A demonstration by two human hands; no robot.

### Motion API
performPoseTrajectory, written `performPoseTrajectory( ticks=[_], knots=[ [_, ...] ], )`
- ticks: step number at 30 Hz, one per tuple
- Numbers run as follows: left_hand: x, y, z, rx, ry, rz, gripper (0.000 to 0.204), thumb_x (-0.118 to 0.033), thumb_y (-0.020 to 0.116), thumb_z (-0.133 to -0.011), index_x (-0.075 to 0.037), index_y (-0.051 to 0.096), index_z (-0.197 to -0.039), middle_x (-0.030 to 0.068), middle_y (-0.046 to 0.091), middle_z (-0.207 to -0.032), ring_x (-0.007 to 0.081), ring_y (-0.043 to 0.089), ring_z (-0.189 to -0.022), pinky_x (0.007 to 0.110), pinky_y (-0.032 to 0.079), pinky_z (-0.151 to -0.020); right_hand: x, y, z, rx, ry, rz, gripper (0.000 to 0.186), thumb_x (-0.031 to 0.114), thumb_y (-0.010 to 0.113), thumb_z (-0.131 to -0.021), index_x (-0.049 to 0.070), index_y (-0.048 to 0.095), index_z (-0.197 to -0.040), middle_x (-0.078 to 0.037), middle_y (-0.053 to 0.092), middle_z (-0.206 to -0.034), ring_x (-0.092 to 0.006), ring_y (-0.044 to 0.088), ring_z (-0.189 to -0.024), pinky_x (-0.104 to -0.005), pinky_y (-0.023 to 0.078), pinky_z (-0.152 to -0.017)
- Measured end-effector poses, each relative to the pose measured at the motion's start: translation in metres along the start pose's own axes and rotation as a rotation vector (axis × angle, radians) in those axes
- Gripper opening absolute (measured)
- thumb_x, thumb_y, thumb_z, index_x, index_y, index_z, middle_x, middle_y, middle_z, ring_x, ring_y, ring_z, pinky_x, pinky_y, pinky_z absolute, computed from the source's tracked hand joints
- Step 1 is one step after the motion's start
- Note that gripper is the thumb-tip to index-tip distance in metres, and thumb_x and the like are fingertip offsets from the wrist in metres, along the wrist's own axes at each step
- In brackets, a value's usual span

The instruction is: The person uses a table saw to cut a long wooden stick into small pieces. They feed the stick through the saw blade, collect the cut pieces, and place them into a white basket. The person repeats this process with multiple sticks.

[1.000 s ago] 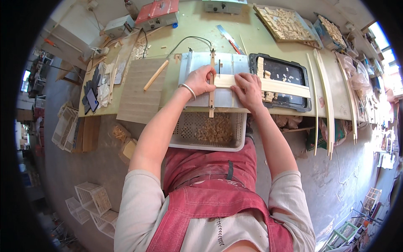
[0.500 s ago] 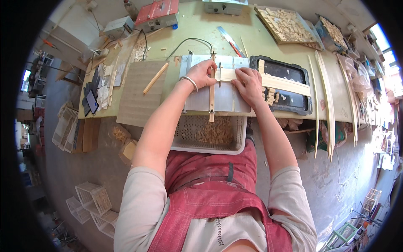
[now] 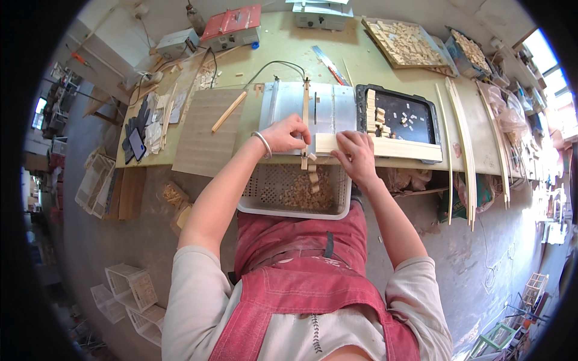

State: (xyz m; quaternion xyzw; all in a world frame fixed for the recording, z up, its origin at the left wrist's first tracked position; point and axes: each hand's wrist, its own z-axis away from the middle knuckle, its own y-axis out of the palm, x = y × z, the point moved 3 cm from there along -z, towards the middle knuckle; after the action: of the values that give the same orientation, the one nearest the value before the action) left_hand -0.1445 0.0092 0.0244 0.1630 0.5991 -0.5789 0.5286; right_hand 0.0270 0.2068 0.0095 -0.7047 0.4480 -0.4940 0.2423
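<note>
My right hand (image 3: 356,155) is closed over the left part of a bundle of long pale wood strips (image 3: 400,147), which lies across the near edge of the metal saw table (image 3: 340,111). My left hand (image 3: 288,135) has its fingers bent together against the narrow wooden guide bar (image 3: 305,105); whether they pinch anything is hidden. A dark blade slot (image 3: 316,108) runs beyond both hands, right of the bar. Small cut wood blocks (image 3: 313,177) are dropping off the table's front edge above a white plastic basket (image 3: 256,207) that holds many blocks.
A black tray (image 3: 432,111) with wood blocks stands right of the saw table. Long strips (image 3: 466,138) overhang the bench further right. A cardboard sheet (image 3: 201,129) with a wooden stick (image 3: 230,112) lies left. Behind are a ruler (image 3: 328,62) and a red machine box (image 3: 232,27).
Both hands and the strip bundle have come toward me, from beside the blade slot to the table's front edge. Several small blocks now fall between the table and the basket.
</note>
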Motion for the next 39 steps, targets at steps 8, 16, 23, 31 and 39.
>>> performPoseTrajectory(
  ticks=[8,16,23,31,39],
  knots=[
    [0.002,0.007,-0.001,-0.211,-0.002,-0.206,0.047,-0.033,0.081,-0.075,-0.012,0.064,-0.113,0.0105,0.064,-0.11,0.0266,0.067,-0.101,0.039,0.056,-0.093,0.012,0.014,-0.012,-0.037,-0.011,-0.012,0.042,0.028,0.078,-0.09,0.007,0.07,-0.125,-0.01,0.066,-0.126,-0.03,0.057,-0.124,-0.0492,0.033,-0.117],
    [-0.001,0.004,-0.014,-0.289,-0.005,-0.238,0.046,-0.029,0.082,-0.072,-0.011,0.063,-0.11,0.0122,0.069,-0.109,0.0288,0.07,-0.1,0.041,0.057,-0.091,0.002,0.02,-0.033,-0.069,-0.019,-0.004,0.04,0.027,0.078,-0.089,0.006,0.072,-0.122,-0.01,0.067,-0.124,-0.0301,0.058,-0.123,-0.0473,0.034,-0.115],
    [0.006,-0.005,-0.029,-0.337,0.002,-0.18,0.048,-0.025,0.084,-0.072,-0.009,0.063,-0.112,0.0078,0.065,-0.097,0.0239,0.065,-0.089,0.037,0.056,-0.083,-0.008,0.026,-0.049,-0.068,0.003,-0.001,0.04,0.028,0.079,-0.087,0.007,0.072,-0.121,-0.009,0.068,-0.124,-0.0298,0.058,-0.122,-0.0463,0.035,-0.114],
    [0.016,-0.016,-0.049,-0.332,-0.017,-0.183,0.049,-0.027,0.084,-0.071,-0.01,0.063,-0.112,0.0081,0.067,-0.1,0.0249,0.067,-0.092,0.038,0.057,-0.086,-0.018,0.031,-0.065,-0.068,0.019,0.003,0.04,0.029,0.079,-0.089,0.008,0.072,-0.122,-0.009,0.068,-0.125,-0.0302,0.057,-0.124,-0.046,0.035,-0.115],
    [0.016,-0.026,-0.063,-0.34,-0.047,-0.186,0.048,-0.025,0.084,-0.072,-0.01,0.063,-0.112,0.0046,0.061,-0.091,0.0188,0.061,-0.083,0.034,0.056,-0.077,-0.028,0.034,-0.08,-0.061,0.031,0.017,0.042,0.029,0.079,-0.089,0.009,0.072,-0.125,-0.01,0.067,-0.128,-0.0305,0.056,-0.126,-0.0457,0.034,-0.115]
  ],
)
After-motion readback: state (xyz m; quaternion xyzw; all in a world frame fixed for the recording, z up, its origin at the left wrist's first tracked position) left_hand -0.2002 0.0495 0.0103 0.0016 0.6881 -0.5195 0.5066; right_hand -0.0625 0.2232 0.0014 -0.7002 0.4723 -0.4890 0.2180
